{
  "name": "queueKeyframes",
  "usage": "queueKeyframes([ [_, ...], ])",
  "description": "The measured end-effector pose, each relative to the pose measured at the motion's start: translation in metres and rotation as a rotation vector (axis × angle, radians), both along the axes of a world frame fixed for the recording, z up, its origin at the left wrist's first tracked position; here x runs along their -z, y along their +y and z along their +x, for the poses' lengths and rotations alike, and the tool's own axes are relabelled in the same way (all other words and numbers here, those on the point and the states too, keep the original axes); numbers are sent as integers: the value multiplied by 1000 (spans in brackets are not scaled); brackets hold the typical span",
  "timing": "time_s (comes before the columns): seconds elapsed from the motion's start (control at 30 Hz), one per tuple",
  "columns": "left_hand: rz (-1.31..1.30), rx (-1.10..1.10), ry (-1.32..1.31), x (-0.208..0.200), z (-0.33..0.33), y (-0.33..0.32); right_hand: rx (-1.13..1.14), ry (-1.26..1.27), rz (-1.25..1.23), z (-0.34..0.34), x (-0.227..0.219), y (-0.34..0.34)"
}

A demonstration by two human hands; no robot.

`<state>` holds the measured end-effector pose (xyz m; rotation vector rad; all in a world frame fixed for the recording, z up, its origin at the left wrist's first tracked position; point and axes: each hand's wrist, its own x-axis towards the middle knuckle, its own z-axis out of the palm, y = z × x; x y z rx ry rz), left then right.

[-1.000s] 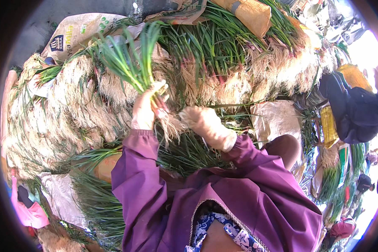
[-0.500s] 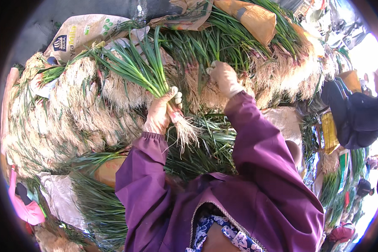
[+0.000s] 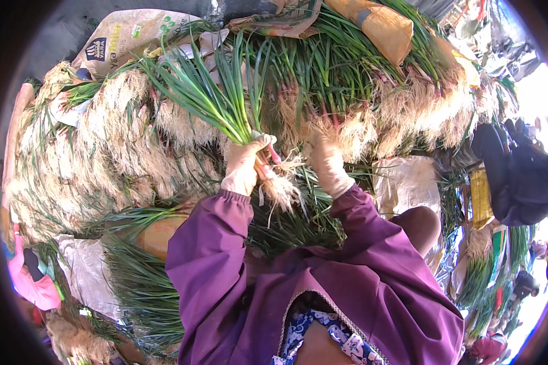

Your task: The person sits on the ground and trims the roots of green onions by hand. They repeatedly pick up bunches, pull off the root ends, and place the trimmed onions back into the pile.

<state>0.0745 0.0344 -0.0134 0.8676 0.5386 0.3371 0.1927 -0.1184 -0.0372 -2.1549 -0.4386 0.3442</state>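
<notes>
My left hand (image 3: 243,163) is closed around a bunch of spring onions (image 3: 234,115). Their long green leaves fan up and to the left, while the pale stringy roots (image 3: 283,190) hang below the fist. One stalk with a reddish base sits at the bunch's right side. Just right of these roots is my right hand (image 3: 329,161), by the front edge of a heap of spring onions (image 3: 329,73). Its fingers are smeared by motion and blend with the roots, so I cannot tell whether they hold anything.
Piled roots (image 3: 97,158) spread across the left. A printed sack (image 3: 125,39) and a tan wrapper (image 3: 383,30) lie at the back. More green leaves (image 3: 140,292) lie at the near left beside a white sheet (image 3: 91,274). A dark-clothed person (image 3: 520,176) is at the right.
My right hand has come back from the heap, toward me and the bunch. My left hand has shifted slightly right and nearer, and a red-based stalk now shows at the bunch's right side.
</notes>
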Motion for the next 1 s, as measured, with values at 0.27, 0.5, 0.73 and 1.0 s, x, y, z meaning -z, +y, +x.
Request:
queueKeyframes([
  [0.27,-170,29,-70,13,-10,-4,-303,867,704,-2,-1,64],
  [0.5,34,-22,191,3,-10,5,-115,832,1227,-14,-7,52],
  [0.73,68,-95,-191,-12,-12,14,-1083,-92,-688,4,-35,-18],
  [1.0,-284,92,-125,1,7,23,-288,-321,-611,74,-68,33],
])
